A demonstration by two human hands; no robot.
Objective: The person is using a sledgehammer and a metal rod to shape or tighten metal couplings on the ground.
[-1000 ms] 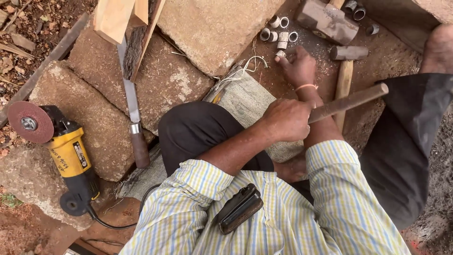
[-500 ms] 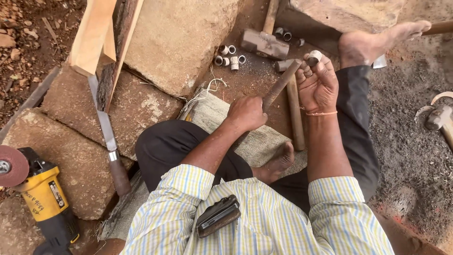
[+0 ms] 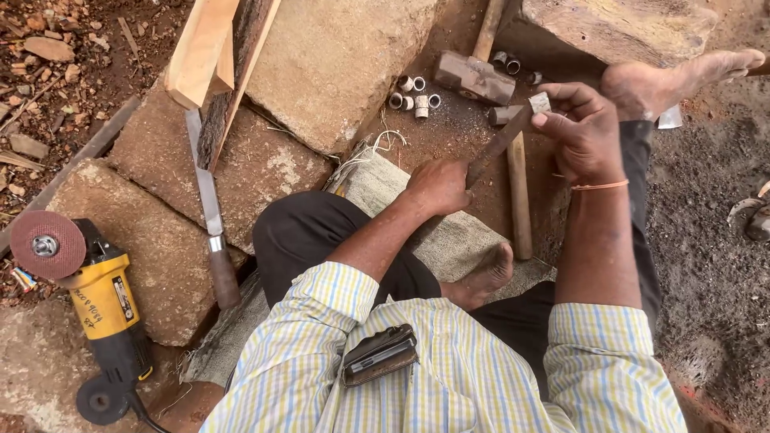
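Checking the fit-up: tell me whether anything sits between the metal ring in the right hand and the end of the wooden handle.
Nothing visible does. The right hand holds the metal ring right at the tip of the wooden handle, which the left hand grips lower down. Whether they touch is unclear.

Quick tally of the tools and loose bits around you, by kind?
Hammers: 2
Angle grinder: 1
File on the stone: 1
Wooden stick in the hands: 1
Short metal rings: 7
Total: 12

The long wooden hammer handle (image 3: 488, 28) runs off the top edge; the yellow angle grinder's black cord (image 3: 143, 413) leaves the frame at the bottom left.
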